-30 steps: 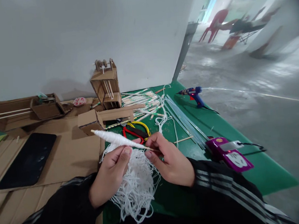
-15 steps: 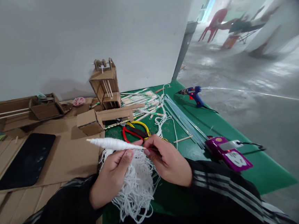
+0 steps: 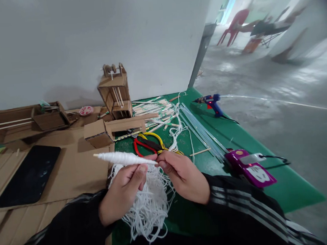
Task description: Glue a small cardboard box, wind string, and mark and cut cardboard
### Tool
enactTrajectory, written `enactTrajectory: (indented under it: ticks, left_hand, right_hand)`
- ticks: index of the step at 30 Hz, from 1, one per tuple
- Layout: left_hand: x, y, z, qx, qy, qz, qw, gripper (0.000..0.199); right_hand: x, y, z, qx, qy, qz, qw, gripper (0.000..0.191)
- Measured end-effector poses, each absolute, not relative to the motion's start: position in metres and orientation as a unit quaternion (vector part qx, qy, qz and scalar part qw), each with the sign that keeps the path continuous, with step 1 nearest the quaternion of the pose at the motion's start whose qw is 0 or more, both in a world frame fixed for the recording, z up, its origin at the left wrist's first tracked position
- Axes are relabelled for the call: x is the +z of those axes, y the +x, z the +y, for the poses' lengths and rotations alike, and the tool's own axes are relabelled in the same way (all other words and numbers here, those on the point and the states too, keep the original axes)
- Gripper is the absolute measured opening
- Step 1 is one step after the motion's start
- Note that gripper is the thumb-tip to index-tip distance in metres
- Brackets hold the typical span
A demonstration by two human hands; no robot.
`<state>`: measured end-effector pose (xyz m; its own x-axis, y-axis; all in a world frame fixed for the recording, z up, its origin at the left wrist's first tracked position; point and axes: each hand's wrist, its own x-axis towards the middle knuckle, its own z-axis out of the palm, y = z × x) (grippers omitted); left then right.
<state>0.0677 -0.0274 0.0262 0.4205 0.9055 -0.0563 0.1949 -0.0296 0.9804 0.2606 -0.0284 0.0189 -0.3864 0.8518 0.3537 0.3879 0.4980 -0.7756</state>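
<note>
Pinching a string-wrapped stick (image 3: 121, 158) in the left hand (image 3: 125, 190), right fingers closed at its tip, grip there unclear, above white string (image 3: 150, 211), on a green table (image 3: 295, 191) with pliers (image 3: 151, 143) beyond, pale wall (image 3: 87, 34) behind, red chair (image 3: 236, 24) on grey floor (image 3: 266, 87).

White yarn spindle above a loose white heap
The slim white yarn-wound wooden stick (image 3: 121, 158) tapers at both ends, its bare tip toward nine o'clock, the other slightly lower toward three; the tangled white yarn heap (image 3: 151, 209) lies at five o'clock.
</note>
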Motion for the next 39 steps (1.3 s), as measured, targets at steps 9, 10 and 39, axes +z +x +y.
enactTrajectory:
  ticks: [9, 10, 39]
  left_hand:
    - [0.0240, 0.0683, -0.0246, 0.397, 0.549, 0.412, 0.609, 0.035]
    - [0.0238, 0.0680, -0.0247, 0.393, 0.547, 0.410, 0.615, 0.035]
    - [0.0286, 0.0669, -0.0212, 0.383, 0.549, 0.443, 0.597, 0.027]
  right_hand:
    - [0.0172, 0.2605, -0.0323, 0.314, -0.423, -0.751, 0.398, 0.006]
    - [0.0173, 0.2608, -0.0315, 0.308, -0.420, -0.757, 0.394, 0.009]
    - [0.0161, 0.2611, -0.0307, 0.308, -0.431, -0.761, 0.375, 0.007]
